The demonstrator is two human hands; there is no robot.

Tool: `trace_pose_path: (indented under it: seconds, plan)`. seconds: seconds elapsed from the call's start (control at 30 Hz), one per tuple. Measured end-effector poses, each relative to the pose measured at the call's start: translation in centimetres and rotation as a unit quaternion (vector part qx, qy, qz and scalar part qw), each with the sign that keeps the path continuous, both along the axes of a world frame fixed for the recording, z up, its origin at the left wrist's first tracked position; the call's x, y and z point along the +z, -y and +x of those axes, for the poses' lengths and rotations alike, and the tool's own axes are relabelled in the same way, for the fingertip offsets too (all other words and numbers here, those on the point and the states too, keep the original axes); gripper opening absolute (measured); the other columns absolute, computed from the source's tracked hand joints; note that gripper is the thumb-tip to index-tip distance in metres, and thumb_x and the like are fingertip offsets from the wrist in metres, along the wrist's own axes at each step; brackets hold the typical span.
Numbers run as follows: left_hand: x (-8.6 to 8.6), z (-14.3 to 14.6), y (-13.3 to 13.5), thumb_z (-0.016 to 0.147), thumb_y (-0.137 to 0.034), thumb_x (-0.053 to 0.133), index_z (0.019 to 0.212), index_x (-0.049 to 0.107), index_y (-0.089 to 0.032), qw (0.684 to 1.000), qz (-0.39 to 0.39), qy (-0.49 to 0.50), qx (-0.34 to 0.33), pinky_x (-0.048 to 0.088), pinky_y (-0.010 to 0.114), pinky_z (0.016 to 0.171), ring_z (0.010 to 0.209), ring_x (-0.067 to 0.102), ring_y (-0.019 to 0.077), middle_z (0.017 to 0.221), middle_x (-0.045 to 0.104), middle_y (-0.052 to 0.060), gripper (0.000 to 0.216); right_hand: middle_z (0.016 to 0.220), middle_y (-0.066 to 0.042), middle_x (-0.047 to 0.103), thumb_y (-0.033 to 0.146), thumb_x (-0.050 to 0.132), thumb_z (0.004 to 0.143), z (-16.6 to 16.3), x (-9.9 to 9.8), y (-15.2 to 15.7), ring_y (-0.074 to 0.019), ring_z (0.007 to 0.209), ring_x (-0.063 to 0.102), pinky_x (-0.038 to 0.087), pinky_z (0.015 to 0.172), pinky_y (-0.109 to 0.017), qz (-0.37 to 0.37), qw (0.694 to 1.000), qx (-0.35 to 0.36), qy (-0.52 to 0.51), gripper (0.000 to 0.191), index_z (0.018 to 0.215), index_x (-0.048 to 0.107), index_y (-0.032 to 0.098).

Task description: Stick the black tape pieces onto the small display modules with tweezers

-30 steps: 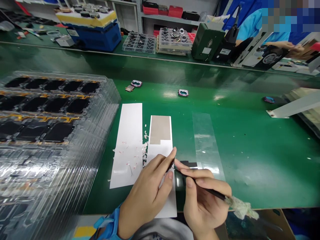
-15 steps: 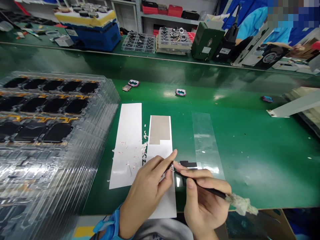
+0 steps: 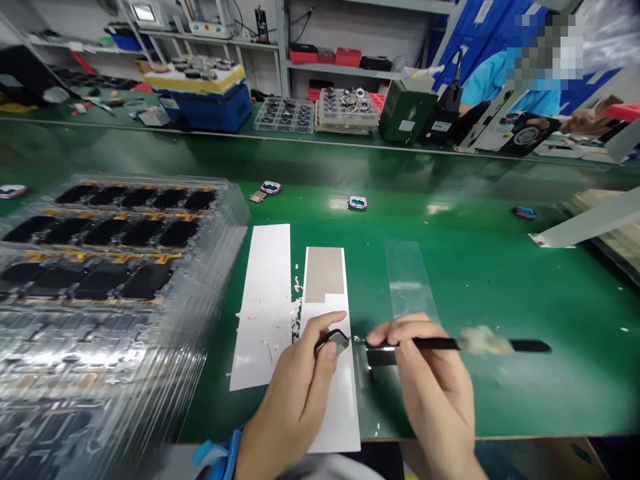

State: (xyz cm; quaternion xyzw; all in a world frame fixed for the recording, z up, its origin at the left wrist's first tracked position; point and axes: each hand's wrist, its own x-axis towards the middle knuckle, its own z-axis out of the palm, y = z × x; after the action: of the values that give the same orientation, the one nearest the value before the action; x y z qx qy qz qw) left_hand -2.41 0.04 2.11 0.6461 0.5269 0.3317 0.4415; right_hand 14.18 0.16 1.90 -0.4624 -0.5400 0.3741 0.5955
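Between thumb and index finger, my left hand [image 3: 293,393] grips a small watch-type screen [image 3: 340,340] with a dark edge and a shiny grey face. My right hand [image 3: 433,373] pinches a slim black pair of tweezers [image 3: 435,344], held nearly level, with a pale fluffy wrap [image 3: 483,340] around its rear part. Its tip points left, a short way from the screen. Below my hands lies a white sheet with a beige-grey patch [image 3: 325,270]. A dark strip [image 3: 381,358] lies beneath the right fingers, near a clear film [image 3: 410,270].
Stacked clear trays [image 3: 220,247] with black screens fill the left side. Another white sheet [image 3: 265,300] carries scraps. Small frames [image 3: 357,203] lie farther back. A white arm [image 3: 585,217] stands at right. Boxes [image 3: 205,103] line the rear shelf, and a person in blue [image 3: 485,83] sits beyond.
My hands have moved apart, and the tweezers' tip has drawn away from the screen. The tweezers have turned from slanted to nearly level. The view has tilted up slightly.
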Motion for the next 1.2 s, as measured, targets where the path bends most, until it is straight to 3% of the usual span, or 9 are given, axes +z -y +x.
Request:
trace_pose_path:
  seconds: [0.13,0.23,0.37,0.5,0.6,0.7,0.8,0.93,1.2]
  plan:
    - [1.5,-0.4,-0.6,0.105,-0.042,0.029,0.135,0.044,-0.029,0.998,-0.037,0.053,0.011,0.049,0.035,0.082,0.093,0.062,0.021,0.1,0.065,0.005,0.036,0.083,-0.001,0.057,0.026,0.062,0.089,0.5,2.3,-2.3,-0.0113,0.068,0.054,0.045,0.057,-0.021,-0.057,0.967,0.176,0.174,0.007,0.091,0.066,0.021]
    - [2.1,-0.5,-1.0,0.105,-0.038,0.032,0.145,0.034,-0.03,0.998,-0.005,0.06,0.026,0.051,0.032,0.076,0.087,0.064,0.0197,0.098,0.066,0.005,0.041,0.072,0.001,0.059,0.033,0.064,0.083,-0.1,2.9,-5.7,-0.0105,0.062,0.055,0.042,0.052,-0.019,-0.094,0.942,0.217,0.237,0.019,0.072,0.061,0.018]
    - [3.7,-1.9,0.7,0.103,-0.032,0.036,0.156,0.018,-0.028,0.993,0.099,-0.003,0.067,0.052,0.029,0.061,0.06,0.061,0.017,0.08,0.067,0.002,0.056,0.077,-0.001,0.064,0.039,0.06,0.087,1.8,2.8,-14.3,-0.015,0.074,0.062,0.046,0.064,-0.024,-0.113,0.939,0.11,0.304,0.026,0.075,0.062,0.016]
    - [6.6,-7.5,2.8,0.096,-0.027,0.048,0.144,0.047,-0.033,0.939,0.257,-0.203,0.109,0.054,0.036,0.084,0.094,0.068,0.0255,0.108,0.071,0.008,0.048,0.08,-0.003,0.062,0.041,0.046,0.098,6.1,2.5,-23.1,-0.0177,0.076,0.064,0.048,0.063,-0.027,-0.186,0.9,-0.024,0.393,0.039,0.082,0.065,0.011]
    - [9.0,-14.4,1.7,0.094,-0.031,0.048,0.126,0.063,-0.029,0.865,0.279,-0.366,0.199,0.049,0.046,0.092,0.104,0.065,0.0317,0.113,0.071,0.008,0.035,0.083,-0.001,0.062,0.045,0.039,0.101,8.7,2.3,-26.0,-0.0131,0.074,0.065,0.051,0.065,-0.026,-0.235,0.864,-0.061,0.441,0.044,0.088,0.066,0.013]
    - [10.6,-21.0,-1.2,0.092,-0.029,0.043,0.108,0.07,-0.023,0.81,0.171,-0.505,0.246,0.049,0.045,0.086,0.097,0.066,0.034,0.107,0.073,0.012,0.031,0.059,-0.002,0.055,0.062,0.059,0.084,9.8,2.1,-26.2,-0.0141,0.05,0.054,0.041,0.051,-0.031,-0.244,0.845,-0.102,0.466,0.049,0.062,0.06,0.018]
    - [10.7,-24.8,-4.1,0.091,-0.037,0.05,0.098,0.072,-0.018,0.792,0.075,-0.562,0.226,0.048,0.037,0.072,0.082,0.068,0.0326,0.093,0.075,0.013,0.029,0.048,-0.005,0.051,0.065,0.066,0.073,9.7,2.3,-25.1,-0.0159,0.04,0.045,0.032,0.048,-0.038,-0.218,0.849,-0.125,0.466,0.049,0.05,0.053,0.023]
    - [9.9,-25.8,-5.8,0.086,-0.038,0.061,0.089,0.074,-0.014,0.791,0.061,-0.569,0.215,0.044,0.03,0.066,0.076,0.068,0.0284,0.082,0.075,0.011,0.028,0.056,-0.004,0.055,0.057,0.061,0.08,8.9,2.8,-22.0,-0.015,0.045,0.048,0.036,0.052,-0.036,-0.165,0.878,-0.089,0.44,0.04,0.059,0.054,0.024]
    - [10.7,-25.8,-6.1,0.089,-0.042,0.06,0.09,0.074,-0.009,0.805,0.066,-0.558,0.191,0.037,0.023,0.063,0.07,0.063,0.02,0.077,0.073,0.005,0.035,0.058,0.003,0.042,0.042,0.064,0.084,7.2,2.2,-13.1,-0.0115,0.051,0.041,0.036,0.05,-0.026,-0.088,0.92,0.011,0.382,0.028,0.069,0.052,0.023]
